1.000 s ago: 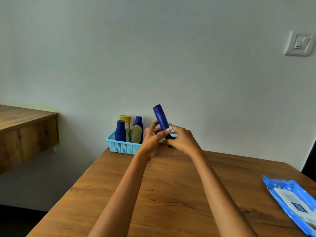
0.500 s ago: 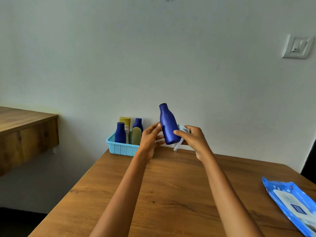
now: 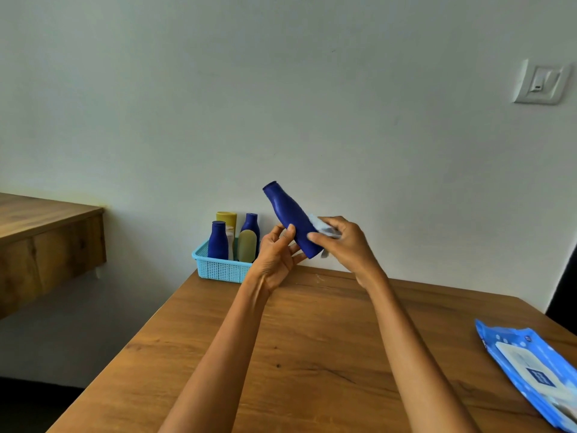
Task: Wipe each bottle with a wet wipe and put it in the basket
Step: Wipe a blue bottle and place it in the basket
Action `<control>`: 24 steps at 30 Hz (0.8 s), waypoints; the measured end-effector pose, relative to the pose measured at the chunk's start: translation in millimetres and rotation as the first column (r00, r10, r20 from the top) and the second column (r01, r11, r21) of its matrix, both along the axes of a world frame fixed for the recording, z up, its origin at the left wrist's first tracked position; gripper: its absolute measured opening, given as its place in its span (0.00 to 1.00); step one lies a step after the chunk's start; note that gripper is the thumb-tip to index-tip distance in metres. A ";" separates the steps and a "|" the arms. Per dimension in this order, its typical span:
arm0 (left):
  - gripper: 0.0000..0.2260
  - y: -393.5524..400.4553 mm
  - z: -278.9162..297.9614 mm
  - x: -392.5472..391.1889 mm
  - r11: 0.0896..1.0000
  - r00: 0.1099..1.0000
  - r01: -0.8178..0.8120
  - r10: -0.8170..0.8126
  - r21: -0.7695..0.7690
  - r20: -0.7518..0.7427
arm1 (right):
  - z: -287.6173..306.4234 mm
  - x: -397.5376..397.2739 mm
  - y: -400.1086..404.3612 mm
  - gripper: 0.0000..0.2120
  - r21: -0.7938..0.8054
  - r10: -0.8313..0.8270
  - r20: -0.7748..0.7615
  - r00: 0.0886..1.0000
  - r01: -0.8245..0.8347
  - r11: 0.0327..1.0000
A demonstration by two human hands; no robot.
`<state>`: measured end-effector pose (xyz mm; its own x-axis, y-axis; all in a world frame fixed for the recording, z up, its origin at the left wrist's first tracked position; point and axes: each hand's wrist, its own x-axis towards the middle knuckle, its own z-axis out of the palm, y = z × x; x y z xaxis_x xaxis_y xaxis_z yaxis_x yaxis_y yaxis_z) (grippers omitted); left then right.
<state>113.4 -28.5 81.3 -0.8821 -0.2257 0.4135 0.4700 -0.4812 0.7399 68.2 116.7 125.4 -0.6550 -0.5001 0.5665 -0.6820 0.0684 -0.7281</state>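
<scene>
Blue bottle (image 3: 288,217) | tilted | between left fingers (image 3: 290,231), right fingers (image 3: 317,235)

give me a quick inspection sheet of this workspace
surface: brown wooden table, bare grain in the middle
job's things: dark blue plastic bottle held tilted above the table; white wet wipe against it; light blue mesh basket at the far left corner, holding upright bottles
clutter: blue wet-wipe pack at the right edge
grippers: left hand holds the bottle's base; right hand presses the wipe on it
cables: nothing seen
surroundings: white wall switch; wooden shelf on the left
</scene>
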 end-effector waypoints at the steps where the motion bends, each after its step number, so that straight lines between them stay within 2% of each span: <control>1: 0.30 0.4 0.2 0.4 1.000 1.000 0.019 -0.019 0.009 -0.020 | 0.6 5.0 -3.2 0.21 0.030 0.026 -0.064 0.998 -0.024 0.999; 3: 0.26 0.2 2.0 1.8 0.999 0.998 0.024 -0.022 0.046 -0.052 | 3.2 14.0 -9.3 0.24 0.093 0.103 -0.158 0.982 -0.089 0.992; 6: 0.17 -4.8 2.6 1.5 0.994 0.997 -0.016 0.024 0.105 -0.070 | 7.7 20.0 -11.1 0.21 0.157 0.235 -0.119 0.965 -0.216 0.964; 8: 0.18 -6.8 2.4 0.7 0.993 0.997 -0.021 0.029 0.118 -0.068 | 8.4 17.1 -6.0 0.18 0.193 0.263 -0.140 0.955 -0.234 0.953; 11: 0.30 -3.8 0.1 0.7 0.998 0.999 -0.009 0.011 0.066 -0.034 | 4.7 7.5 1.2 0.14 0.163 0.158 -0.253 0.955 -0.118 0.979; 16: 0.42 10.2 -2.4 0.6 0.995 0.996 0.086 -0.085 -0.047 0.010 | 1.3 -4.6 6.7 0.10 -0.021 -0.082 -0.225 0.971 0.079 0.997; 18: 0.43 14.0 1.1 2.6 0.989 0.993 0.115 -0.113 -0.098 0.024 | 2.2 -4.9 6.5 0.11 -0.077 -0.117 -0.265 0.957 0.100 0.992; 22: 0.37 18.2 4.0 5.1 0.965 0.986 0.157 -0.143 -0.210 0.084 | 4.7 -0.8 0.6 0.12 -0.140 -0.200 -0.413 0.888 0.155 0.978; 24: 0.38 18.7 3.3 3.5 0.946 0.981 0.166 -0.130 -0.279 0.143 | 6.0 0.9 -3.5 0.13 -0.131 -0.243 -0.476 0.845 0.205 0.970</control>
<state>116.9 -9.8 84.6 -0.9439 0.0245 0.3294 0.3078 -0.2965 0.9041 69.1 113.2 131.4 -0.3765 -0.3185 0.8699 -0.9218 0.2221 -0.3177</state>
